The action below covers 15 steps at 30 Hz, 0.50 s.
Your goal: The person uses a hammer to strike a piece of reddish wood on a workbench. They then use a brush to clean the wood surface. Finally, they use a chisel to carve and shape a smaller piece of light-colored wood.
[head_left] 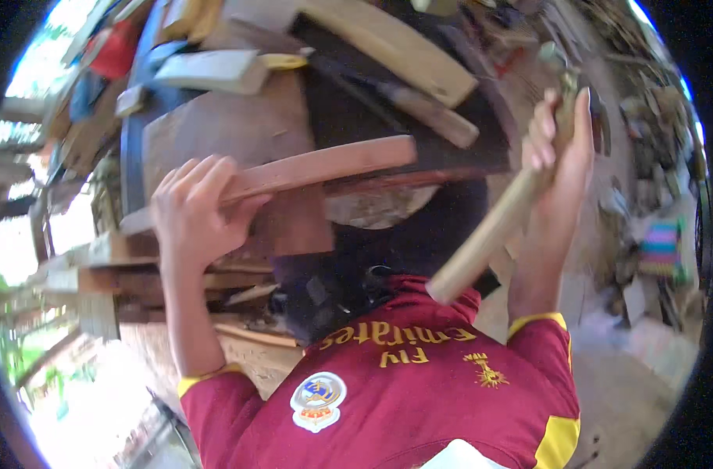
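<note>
Clenched tight, the right hand (558,148) has its grip around a pale wooden hammer handle (489,234), the butt end pointing down toward the red shirt (419,391) with yellow sleeve trim at the bottom of the view, the metal hammer head (563,66) raised high above the fingers. Over on the other side, the left hand (194,211) is wrapped firmly around one end of a reddish wooden stick (317,166), gripping it so the stick runs out level to the right, above a dark plank. Just beyond the left hand, rough timber offcuts (122,266) lie stacked in layers, and pale sawdust covers the ground (255,359) beneath them. Further out, the surface (216,125) is a broad brown slab, crowded at its far edge with more wood: a grey block (212,70) and a long light-coloured board (395,47) lying at an angle. Off to the right the bare ground (622,344) is littered with scraps and a striped, brightly coloured object (659,248). Daylight and green foliage (12,344) show along the left rim, so the workshop stands open on that side.
</note>
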### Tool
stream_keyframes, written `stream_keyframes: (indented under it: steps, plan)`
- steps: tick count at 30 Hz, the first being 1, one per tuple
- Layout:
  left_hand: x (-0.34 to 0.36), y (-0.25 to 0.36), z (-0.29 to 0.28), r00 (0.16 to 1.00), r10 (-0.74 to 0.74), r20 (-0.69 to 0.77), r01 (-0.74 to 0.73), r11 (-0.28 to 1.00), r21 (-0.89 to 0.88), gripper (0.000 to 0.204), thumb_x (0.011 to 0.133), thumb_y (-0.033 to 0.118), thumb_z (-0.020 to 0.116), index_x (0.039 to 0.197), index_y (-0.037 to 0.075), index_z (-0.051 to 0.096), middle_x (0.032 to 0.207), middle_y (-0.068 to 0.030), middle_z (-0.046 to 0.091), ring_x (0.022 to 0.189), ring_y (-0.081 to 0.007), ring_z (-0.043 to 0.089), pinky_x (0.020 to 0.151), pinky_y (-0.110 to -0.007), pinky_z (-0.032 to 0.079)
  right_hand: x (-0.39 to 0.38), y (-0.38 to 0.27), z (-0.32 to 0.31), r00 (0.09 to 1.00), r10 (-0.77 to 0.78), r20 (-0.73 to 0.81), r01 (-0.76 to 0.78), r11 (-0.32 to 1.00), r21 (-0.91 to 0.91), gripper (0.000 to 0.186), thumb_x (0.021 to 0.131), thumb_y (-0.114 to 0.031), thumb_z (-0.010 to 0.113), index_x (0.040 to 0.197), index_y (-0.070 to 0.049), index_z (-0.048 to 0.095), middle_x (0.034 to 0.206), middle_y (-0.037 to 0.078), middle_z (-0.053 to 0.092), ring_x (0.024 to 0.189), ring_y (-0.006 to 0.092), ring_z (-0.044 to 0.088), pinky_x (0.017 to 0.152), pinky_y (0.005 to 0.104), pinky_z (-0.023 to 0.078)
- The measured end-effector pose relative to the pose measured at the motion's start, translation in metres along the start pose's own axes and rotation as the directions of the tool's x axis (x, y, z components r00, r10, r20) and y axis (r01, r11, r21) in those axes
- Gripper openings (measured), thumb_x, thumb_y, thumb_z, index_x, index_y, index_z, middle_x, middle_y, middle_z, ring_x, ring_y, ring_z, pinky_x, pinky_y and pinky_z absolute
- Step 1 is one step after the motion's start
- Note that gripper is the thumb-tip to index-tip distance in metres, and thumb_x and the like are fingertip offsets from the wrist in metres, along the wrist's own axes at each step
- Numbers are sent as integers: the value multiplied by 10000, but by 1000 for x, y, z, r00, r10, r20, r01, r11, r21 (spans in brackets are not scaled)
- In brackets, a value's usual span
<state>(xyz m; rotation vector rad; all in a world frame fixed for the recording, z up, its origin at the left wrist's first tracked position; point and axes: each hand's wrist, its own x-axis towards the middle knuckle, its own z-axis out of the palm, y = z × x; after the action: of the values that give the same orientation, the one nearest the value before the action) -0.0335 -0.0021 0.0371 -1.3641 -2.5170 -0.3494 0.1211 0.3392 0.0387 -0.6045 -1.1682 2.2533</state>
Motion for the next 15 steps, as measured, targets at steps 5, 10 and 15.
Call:
stream_keyframes:
  steps: [5,10,15]
  plan:
    - [-3,-3,-1,999,-26,-28,26,999,-22,371,648,333,811,802,93,575,754,-69,599,733,-311,612,649,-413,484,-46,39,-8,931,268,247,-141,889,-435,441,995,-409,512,1095,19,534,611,28,500,325,80,375,287,236,317]
    - [-17,-2,-1,996,-80,-29,80,997,-10,400,658,388,801,796,91,571,731,-54,587,717,-294,611,626,-397,482,-71,53,-29,949,125,290,0,919,-393,418,978,-299,568,1190,53,490,689,68,517,347,88,382,311,240,342]
    - [-10,-2,-1,997,-36,-64,33,999,-43,404,654,386,810,794,87,577,740,-60,602,709,-299,615,618,-388,484,-77,36,-55,963,35,268,37,965,-261,354,998,-243,537,1202,42,489,817,75,528,510,102,465,456,259,412]
